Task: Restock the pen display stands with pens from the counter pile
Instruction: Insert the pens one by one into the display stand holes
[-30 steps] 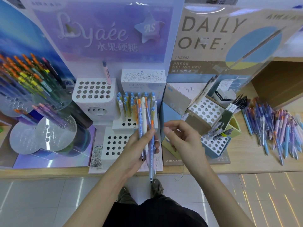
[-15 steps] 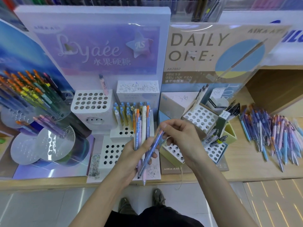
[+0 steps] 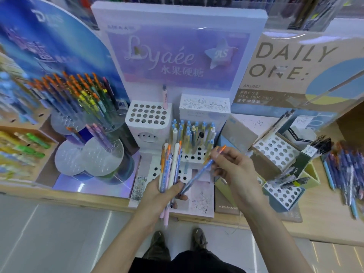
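Wooden bench (image 3: pixel 325 219) runs across the shop front, backed by a lilac "Lyaée" display board (image 3: pixel 177 56) and a beige "DAILY ONE" board (image 3: pixel 295 62). At the left, a clear round stand (image 3: pixel 88 152) crowds in with orange-topped pens. A loose pen pile (image 3: pixel 344 170) lies on the bench at far right, well apart from both hands. The left hand (image 3: pixel 157 198) is curled round a bundle of pens (image 3: pixel 169 168), held upright in front of the white tiered stand (image 3: pixel 147 115). The right hand (image 3: pixel 238 170) pinches a blue pen with orange clicker (image 3: pixel 197 175), tilted, its lower tip near the left thumb. The stand's top block holds a single pink pen (image 3: pixel 165 97); its middle tier holds blue-capped pens (image 3: pixel 193 133). Right of it, a blue perforated box (image 3: pixel 281 194) has dark pens lying across it.
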Demonstrator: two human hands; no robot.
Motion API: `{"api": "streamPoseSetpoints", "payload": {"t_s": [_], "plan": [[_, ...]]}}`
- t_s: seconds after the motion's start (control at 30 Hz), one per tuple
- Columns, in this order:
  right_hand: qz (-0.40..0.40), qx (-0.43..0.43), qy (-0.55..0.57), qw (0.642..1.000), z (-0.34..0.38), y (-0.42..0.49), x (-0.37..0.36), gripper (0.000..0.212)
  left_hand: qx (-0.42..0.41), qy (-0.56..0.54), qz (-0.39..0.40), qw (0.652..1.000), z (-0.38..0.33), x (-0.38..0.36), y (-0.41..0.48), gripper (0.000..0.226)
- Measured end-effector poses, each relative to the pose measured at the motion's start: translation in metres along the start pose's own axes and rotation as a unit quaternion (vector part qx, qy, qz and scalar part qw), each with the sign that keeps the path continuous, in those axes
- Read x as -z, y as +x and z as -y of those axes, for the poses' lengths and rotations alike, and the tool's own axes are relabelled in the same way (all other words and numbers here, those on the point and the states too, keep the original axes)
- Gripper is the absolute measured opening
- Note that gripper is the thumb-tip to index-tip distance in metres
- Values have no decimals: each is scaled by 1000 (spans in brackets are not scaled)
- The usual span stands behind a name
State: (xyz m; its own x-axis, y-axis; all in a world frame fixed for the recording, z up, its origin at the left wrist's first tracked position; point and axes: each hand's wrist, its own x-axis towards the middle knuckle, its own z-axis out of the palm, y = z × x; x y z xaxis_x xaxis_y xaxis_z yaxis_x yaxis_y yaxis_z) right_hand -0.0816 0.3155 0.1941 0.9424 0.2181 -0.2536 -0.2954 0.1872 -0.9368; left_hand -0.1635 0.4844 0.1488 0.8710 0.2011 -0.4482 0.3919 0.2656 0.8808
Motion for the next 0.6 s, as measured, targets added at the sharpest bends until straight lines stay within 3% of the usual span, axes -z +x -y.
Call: {"api": "streamPoseSetpoints", "payload": {"t_s": [0.07, 0.27, 0.4, 0.6], "plan": [[-19, 24, 1, 1000, 2, 4, -8, 6, -1, 16, -21, 1000, 3, 17, -2, 16], [-47, 94, -31, 994, -1, 8, -44, 7, -30, 25, -66, 997, -3, 72, -7, 12], [-20, 109, -43, 993, -12, 7, -89, 12, -57, 5, -93, 994, -15, 109, -13, 28], [30, 128, -50, 990, -40, 13, -171, 15, -92, -79, -113, 986, -21, 174, -17, 25]]}}
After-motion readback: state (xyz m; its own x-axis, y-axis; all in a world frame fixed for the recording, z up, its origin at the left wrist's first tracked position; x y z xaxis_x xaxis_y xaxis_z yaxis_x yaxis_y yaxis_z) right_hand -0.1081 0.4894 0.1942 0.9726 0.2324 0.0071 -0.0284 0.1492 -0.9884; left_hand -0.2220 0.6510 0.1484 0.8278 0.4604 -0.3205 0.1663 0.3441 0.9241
